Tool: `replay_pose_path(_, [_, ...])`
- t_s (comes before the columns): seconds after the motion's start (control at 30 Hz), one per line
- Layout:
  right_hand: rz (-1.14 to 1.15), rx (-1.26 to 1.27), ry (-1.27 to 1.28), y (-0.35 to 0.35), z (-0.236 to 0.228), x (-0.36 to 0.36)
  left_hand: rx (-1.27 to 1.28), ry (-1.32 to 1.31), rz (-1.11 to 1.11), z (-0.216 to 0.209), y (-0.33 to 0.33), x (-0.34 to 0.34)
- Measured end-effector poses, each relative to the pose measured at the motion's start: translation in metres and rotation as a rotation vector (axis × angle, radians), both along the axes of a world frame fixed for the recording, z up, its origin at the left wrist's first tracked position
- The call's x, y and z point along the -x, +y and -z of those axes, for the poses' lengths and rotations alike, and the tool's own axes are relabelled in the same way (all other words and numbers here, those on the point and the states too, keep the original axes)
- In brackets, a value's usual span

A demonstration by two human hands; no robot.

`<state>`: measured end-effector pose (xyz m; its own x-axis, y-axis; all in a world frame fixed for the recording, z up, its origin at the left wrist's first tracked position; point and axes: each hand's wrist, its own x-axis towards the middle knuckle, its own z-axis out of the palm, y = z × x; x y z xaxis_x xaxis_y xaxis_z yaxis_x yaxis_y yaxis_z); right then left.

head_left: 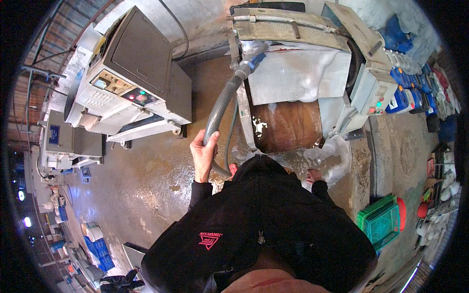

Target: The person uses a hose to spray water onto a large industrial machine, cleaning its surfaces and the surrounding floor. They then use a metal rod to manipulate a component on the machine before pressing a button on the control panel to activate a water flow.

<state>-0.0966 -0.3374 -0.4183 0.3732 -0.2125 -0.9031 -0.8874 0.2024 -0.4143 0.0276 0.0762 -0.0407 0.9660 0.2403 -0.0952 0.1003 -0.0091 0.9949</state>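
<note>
My left hand [202, 154] is reaching forward from its dark cuff, wrist almost straight, and is closing around a grey ribbed hose [221, 105], thumb lying toward the hose's right side. My other fingers are wrapping partly out of sight, so I cannot tell how tightly they are holding. My right hand [313, 176] is hanging low, just beyond the front of my black jacket [293, 210]; its sleeve is showing on the right, but the jacket is covering part of it, and I cannot tell whether it is open, closed or holding anything.

Above my left hand, the hose is curving up to a blue-handled valve [255, 61] at the left edge of an open-fronted metal tank [246, 115]. Below my grip it is bending right and disappearing behind the jacket, near a small red object [233, 169] too obscured to name. A thinner dark hose [232, 129] is running beside it.

Brown liquid [288, 124] is lying in the tank, partly hidden under a pale panel [298, 78]. Farther left, a grey machine cabinet [141, 53] is standing on the wet floor [146, 166]; the dark fisheye rim is cutting off the surroundings.
</note>
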Motion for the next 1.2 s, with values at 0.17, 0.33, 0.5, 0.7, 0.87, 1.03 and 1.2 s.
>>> replay_pose_path(0.17, [-0.018, -0.087, 0.004, -0.009, -0.001, -0.002, -0.003, -0.006, -0.002, 0.001, -0.001, -0.001])
replay_pose_path(0.33, [0.068, -0.082, -0.013, -0.010, 0.018, 0.008, 0.006, -0.009, -0.023, -0.001, -0.001, -0.002])
replay_pose_path(0.5, [0.121, -0.255, -0.075, -0.029, 0.030, 0.020, -0.053, 0.028, 0.062, 0.002, -0.009, -0.002])
replay_pose_path(0.7, [0.157, -0.099, 0.024, -0.015, 0.012, 0.014, -0.124, 0.023, 0.025, 0.006, -0.011, -0.002])
replay_pose_path(0.87, [0.203, -0.242, -0.030, -0.026, 0.016, 0.019, -0.088, 0.055, -0.015, 0.000, -0.011, -0.001])
replay_pose_path(1.03, [0.073, -0.030, 0.004, -0.003, -0.004, 0.009, -0.125, 0.059, 0.048, 0.010, -0.018, 0.001])
replay_pose_path(1.2, [0.172, -0.153, -0.035, -0.032, 0.023, 0.024, -0.115, 0.041, 0.040, 0.008, -0.025, 0.002])
